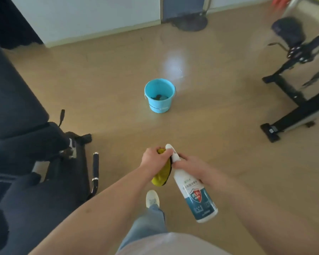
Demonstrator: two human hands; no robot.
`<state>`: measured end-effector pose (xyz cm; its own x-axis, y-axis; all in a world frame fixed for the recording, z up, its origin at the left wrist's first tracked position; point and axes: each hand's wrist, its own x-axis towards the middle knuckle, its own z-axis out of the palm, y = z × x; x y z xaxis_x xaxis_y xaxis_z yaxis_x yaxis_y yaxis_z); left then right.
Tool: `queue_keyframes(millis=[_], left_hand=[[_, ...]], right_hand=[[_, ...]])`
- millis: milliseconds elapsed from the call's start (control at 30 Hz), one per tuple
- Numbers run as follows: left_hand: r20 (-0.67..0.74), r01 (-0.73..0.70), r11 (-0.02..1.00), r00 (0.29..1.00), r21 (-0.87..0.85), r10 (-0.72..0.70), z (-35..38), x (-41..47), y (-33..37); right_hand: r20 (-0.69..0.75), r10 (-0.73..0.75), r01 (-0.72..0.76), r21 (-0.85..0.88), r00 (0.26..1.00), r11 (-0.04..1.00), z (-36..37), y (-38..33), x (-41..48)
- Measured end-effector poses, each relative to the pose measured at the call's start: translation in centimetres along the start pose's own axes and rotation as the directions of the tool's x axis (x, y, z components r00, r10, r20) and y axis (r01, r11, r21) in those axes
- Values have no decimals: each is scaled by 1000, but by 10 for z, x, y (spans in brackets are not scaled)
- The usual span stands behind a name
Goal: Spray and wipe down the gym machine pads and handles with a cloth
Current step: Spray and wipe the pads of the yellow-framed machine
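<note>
At six o'clock our left grip point(154, 160) clutched the yellow cloth point(161, 179) and our right grip point(189, 167) the spray bottle point(197, 196), partly hiding both, while the nine o'clock gym machine point(17, 100) was cut off.

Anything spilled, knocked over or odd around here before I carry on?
Nothing is knocked over: the blue bucket stands upright on the floor. One pale shiny patch lies just beyond it. It may be glare or a wet spot; I cannot tell which.

Forearms point(109, 196): were bare.
Trousers point(147, 225): were light blue denim, loose at the ankle.
Shoe point(152, 198): was white, low-cut.
Top point(173, 243): was pale off-white.
</note>
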<state>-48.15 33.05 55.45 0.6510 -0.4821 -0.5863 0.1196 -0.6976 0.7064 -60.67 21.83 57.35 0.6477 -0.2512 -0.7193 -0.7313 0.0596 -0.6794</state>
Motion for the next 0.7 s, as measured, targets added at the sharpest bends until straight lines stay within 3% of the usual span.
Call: queue_keyframes(millis=[133,367,500,600,700], left_hand=[[77,-23,999,997,47,19,-6,70,57],[242,5,997,970,80,-24,9,180,147],[273,43,998,960,48,-54,34,245,205],[241,71,997,968,11,-72,59,295,252],[188,88,996,978,-11,-84,85,339,308]], right_hand=[[-8,72,-71,137,997,988,-48,-38,44],[-221,201,-167,166,954,972,-139,-75,105],[-326,150,-68,250,933,966,-210,-88,138],[-412,79,-13,160,908,987,-272,-105,168],[-436,48,-49,10,899,999,-341,-126,198]])
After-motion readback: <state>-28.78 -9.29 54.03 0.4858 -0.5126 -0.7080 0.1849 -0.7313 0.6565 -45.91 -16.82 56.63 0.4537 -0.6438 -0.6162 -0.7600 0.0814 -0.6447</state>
